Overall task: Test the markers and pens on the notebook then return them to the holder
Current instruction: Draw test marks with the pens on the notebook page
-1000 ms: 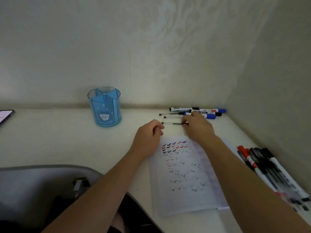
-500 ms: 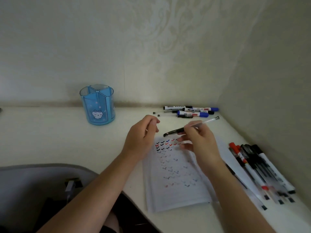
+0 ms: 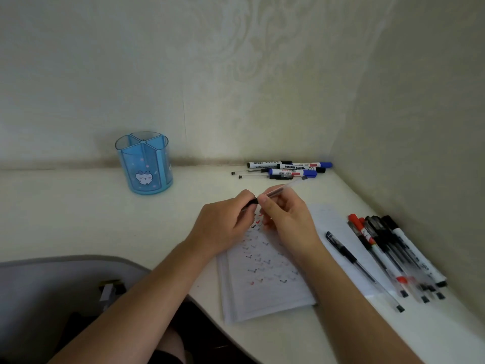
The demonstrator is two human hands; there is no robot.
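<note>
One pen (image 3: pixel 295 182) | left grip (image 3: pixel 223 227) pinches dark end | right grip (image 3: pixel 286 219) holds barrel | above notebook (image 3: pixel 262 295)

Dim, flat, greenish light; soft faint shadows; wide-angle bending at the edges; slight softness, no glare.

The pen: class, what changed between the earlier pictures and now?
The right hand lifted the pen off the desk by the far markers and brought it over the notebook; the left hand came across and now pinches its dark end. The holder and other pens stayed put.
</note>
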